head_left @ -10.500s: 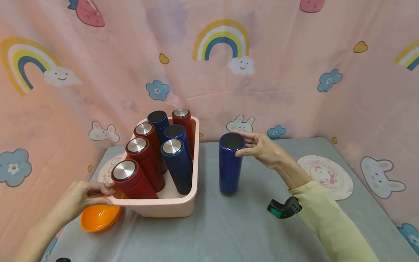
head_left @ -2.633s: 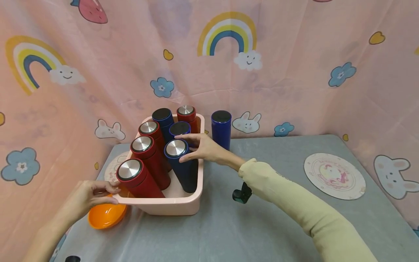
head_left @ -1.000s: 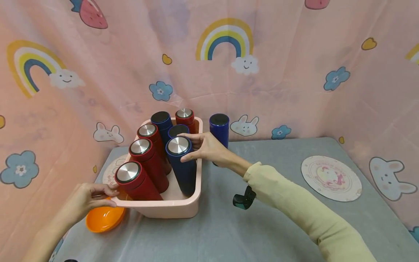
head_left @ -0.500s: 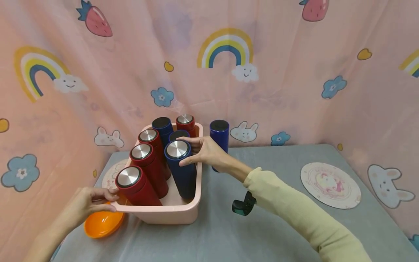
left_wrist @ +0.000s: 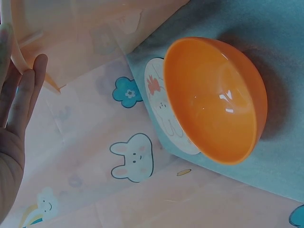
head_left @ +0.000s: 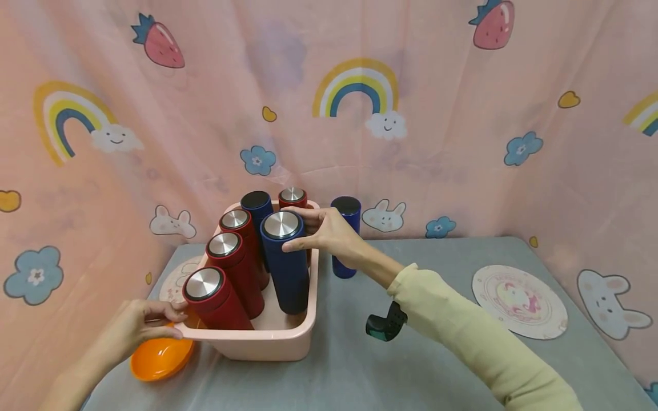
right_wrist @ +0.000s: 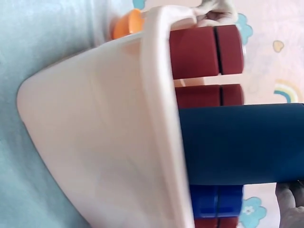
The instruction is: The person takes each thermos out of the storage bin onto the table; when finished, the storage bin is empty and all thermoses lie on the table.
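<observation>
Left hand [head_left: 136,324]: its grip pinches the pink tub [head_left: 257,348] by its edge.
Orange bowl [head_left: 160,361]: on the surface [head_left: 360,365], beside the tub.
Right hand [head_left: 334,237]: its grip pinches the dark blue bottle [head_left: 289,274] near its top.
Just changed: that bottle went up; it looks only partly out.
Shiny blue bottle [head_left: 353,222]: stands outside the tub.

left hand [head_left: 139,325]: pinching, forearm [head_left: 82,365] angled inward | right hand [head_left: 331,235]: gripping, arm [head_left: 468,331] extended leftward

Navy flask [right_wrist: 242,145] and right hand [right_wrist: 291,204] partly beyond the right wrist view's edge
</observation>
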A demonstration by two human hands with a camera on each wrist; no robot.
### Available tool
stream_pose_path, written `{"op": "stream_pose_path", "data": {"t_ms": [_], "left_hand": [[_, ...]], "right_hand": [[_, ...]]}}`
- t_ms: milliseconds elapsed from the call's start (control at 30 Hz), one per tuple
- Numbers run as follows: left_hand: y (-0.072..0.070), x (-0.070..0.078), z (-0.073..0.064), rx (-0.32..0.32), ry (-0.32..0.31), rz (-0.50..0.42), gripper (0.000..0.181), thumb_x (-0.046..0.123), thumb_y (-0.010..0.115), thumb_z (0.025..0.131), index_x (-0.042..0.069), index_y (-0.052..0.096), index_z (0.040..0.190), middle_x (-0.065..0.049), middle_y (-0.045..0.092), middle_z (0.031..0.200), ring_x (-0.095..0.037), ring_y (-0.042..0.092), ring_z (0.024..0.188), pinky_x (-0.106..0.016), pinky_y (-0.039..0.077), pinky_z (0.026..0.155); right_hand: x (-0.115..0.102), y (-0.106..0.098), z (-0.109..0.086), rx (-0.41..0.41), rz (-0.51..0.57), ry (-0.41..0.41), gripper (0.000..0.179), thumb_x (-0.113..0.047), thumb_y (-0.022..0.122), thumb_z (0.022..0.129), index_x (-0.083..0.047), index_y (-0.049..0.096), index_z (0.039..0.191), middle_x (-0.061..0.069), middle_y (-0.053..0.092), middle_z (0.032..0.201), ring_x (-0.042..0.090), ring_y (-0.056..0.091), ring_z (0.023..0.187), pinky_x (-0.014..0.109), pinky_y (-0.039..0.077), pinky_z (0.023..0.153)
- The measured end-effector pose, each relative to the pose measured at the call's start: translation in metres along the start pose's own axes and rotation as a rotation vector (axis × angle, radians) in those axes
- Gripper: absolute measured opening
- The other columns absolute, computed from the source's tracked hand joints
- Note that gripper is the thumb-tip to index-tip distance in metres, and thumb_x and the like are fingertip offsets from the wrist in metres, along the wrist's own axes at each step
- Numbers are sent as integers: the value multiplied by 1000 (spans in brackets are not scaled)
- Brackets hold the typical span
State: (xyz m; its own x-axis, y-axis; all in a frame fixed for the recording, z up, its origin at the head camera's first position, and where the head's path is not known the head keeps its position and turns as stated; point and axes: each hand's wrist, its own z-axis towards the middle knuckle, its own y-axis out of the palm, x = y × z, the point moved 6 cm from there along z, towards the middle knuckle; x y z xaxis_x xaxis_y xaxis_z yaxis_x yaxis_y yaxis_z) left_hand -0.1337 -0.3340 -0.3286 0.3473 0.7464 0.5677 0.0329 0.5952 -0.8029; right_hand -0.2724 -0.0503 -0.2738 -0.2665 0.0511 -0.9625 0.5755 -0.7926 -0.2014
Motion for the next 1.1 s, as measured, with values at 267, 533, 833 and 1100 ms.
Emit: {"op": "stream_pose_path", "data": {"t_ms": [267, 533, 833, 1100], "left_hand": [[1, 0, -1, -6, -25, 9, 17, 13, 84, 68, 10, 73, 80, -11, 73, 86, 4, 64, 82, -22, 58, 62], [1, 1, 0, -13, -26, -7, 16, 12, 83, 69, 10, 72, 79, -11, 73, 85, 3, 65, 79, -23, 58, 62], [-1, 3, 1, 7, 2, -10, 16, 10, 83, 68, 11, 71, 78, -11, 73, 84, 6, 63, 80, -19, 57, 62], [-1, 3, 0, 0, -2, -9, 16, 10, 83, 68, 10, 71, 78, -11, 73, 84, 5, 63, 79, -20, 58, 62]], "right_hand": [[-21, -4, 1, 4, 27, -21, 65, -4, 79, 77, -9, 53, 137, 13, 68, 115, 20, 66, 105, 38, 51, 95], [-51, -10, -3, 27, 71, -129, 60, 0, 78, 77, -6, 56, 133, 12, 69, 112, 21, 67, 101, 35, 54, 91], [-83, -21, -9, 22, 118, -238, 59, 5, 75, 77, -3, 56, 132, 14, 67, 116, 23, 65, 105, 36, 54, 91], [-93, -31, -16, 34, 136, -247, 57, 3, 72, 79, -4, 55, 133, 14, 67, 116, 24, 64, 107, 38, 52, 95]]}}
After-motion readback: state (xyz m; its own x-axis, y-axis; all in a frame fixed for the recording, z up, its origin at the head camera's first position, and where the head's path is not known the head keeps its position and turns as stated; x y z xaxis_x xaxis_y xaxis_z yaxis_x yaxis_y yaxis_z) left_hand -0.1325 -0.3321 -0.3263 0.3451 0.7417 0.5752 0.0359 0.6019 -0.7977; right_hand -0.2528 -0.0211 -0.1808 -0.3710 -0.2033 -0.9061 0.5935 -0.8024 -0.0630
